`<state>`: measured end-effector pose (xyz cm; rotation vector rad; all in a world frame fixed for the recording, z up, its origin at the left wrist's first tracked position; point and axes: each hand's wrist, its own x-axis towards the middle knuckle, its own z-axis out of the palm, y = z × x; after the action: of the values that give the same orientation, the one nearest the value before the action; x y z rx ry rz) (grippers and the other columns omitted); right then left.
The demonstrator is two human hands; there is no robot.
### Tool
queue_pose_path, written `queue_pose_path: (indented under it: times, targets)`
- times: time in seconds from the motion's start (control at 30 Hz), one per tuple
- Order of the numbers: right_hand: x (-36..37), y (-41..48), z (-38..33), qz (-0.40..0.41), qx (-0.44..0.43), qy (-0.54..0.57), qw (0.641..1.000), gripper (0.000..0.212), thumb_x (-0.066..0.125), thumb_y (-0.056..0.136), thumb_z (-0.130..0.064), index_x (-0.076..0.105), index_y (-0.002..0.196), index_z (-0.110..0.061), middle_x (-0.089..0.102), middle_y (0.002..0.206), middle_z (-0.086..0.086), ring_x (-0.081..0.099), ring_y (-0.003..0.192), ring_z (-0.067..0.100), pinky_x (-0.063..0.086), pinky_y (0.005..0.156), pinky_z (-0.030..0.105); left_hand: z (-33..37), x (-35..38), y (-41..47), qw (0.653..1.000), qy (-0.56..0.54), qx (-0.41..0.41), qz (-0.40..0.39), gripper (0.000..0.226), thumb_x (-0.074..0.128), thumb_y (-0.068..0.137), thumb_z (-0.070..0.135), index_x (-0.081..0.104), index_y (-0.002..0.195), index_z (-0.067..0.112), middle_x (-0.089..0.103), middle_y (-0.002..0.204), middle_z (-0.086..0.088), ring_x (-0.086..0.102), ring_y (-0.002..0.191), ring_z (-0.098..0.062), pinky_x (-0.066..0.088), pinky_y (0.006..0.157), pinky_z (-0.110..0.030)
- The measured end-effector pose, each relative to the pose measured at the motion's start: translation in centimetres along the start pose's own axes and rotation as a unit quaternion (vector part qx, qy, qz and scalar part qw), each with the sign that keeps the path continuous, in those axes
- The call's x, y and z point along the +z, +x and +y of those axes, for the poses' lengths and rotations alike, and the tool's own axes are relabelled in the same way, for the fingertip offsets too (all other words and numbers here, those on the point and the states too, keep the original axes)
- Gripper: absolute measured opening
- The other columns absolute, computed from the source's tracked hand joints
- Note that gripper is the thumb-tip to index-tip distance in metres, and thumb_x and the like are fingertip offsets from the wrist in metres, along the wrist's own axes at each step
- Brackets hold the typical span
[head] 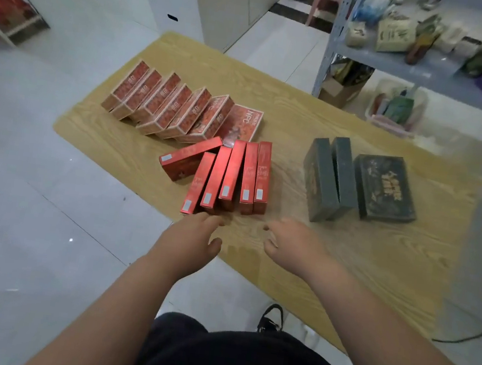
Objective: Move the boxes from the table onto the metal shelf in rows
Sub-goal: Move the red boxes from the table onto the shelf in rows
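On the wooden table (331,255) stand several plain red boxes (231,175) on edge in a leaning row. Behind them, several patterned red boxes (170,105) lean in a second row. To the right sit three dark grey boxes (356,182), two on edge and one flat. My left hand (196,234) hovers just in front of the plain red boxes, fingers relaxed, holding nothing. My right hand (290,244) hovers beside it over the table, fingers loosely bent and empty. The metal shelf (417,67) stands at the far right, behind the table.
The shelf holds several bags and packages (394,34). A white basket (396,111) and a cardboard box (337,91) sit on the floor under it. A white cabinet (214,4) stands behind the table. Another rack (7,13) is at far left.
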<state>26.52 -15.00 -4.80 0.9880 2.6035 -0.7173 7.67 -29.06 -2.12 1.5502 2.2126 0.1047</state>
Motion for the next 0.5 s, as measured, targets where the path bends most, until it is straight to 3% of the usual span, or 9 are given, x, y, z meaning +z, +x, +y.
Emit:
queue_pose_path:
  times: [0.1,0.23,0.33,0.43,0.5]
  targets:
    - [-0.6,2.5,1.0,0.027,0.013,0.037,0.999,0.054,0.05,0.096,-0.035,0.04,0.148,-0.027,0.046,0.142,0.002,0.053,0.122,0.025,0.053,0.09,0.042,0.3,-0.6,2.7,1.0,0.002,0.013,0.002,0.043,0.055,0.094,0.032,0.051,0.137,0.026,0.056,0.129,0.007,0.049,0.119,-0.016,0.049,0.091,-0.033]
    - [-0.5,6.2,0.8,0.003,0.049,0.042,0.998,0.084,0.062,0.093,-0.035,0.009,0.158,-0.04,0.009,0.165,0.007,0.031,0.146,0.033,0.045,0.106,0.046,-1.1,-2.0,7.5,0.998,0.032,0.055,0.013,0.054,0.063,0.087,0.025,0.05,0.139,0.021,0.057,0.129,-0.001,0.05,0.118,-0.024,0.045,0.096,-0.037]
    - [0.2,8.4,0.3,-0.018,0.079,0.049,0.995,0.095,0.069,0.091,-0.032,0.002,0.158,-0.041,-0.01,0.167,0.004,0.023,0.149,0.036,0.046,0.105,0.047,-1.9,-3.2,11.9,0.994,0.073,0.085,0.01,0.069,0.068,0.083,0.032,0.043,0.146,0.02,0.051,0.138,-0.005,0.045,0.127,-0.028,0.039,0.104,-0.04]
    - [1.7,9.7,0.6,-0.01,0.11,0.085,0.99,0.096,0.073,0.089,-0.031,0.006,0.157,-0.04,-0.007,0.167,0.003,0.025,0.148,0.035,0.046,0.105,0.05,-2.3,-3.4,16.4,0.978,0.148,0.14,-0.035,0.093,0.072,0.073,0.046,0.029,0.152,0.02,0.039,0.148,-0.011,0.032,0.138,-0.032,0.03,0.113,-0.049]
    - [2.5,10.0,0.8,0.027,0.116,0.109,0.987,0.087,0.072,0.087,-0.035,0.016,0.154,-0.037,0.01,0.165,0.007,0.035,0.143,0.035,0.047,0.104,0.051,-2.2,-3.2,18.9,0.967,0.184,0.164,-0.069,0.106,0.074,0.07,0.05,0.017,0.155,0.022,0.025,0.156,-0.013,0.017,0.147,-0.035,0.02,0.117,-0.057]
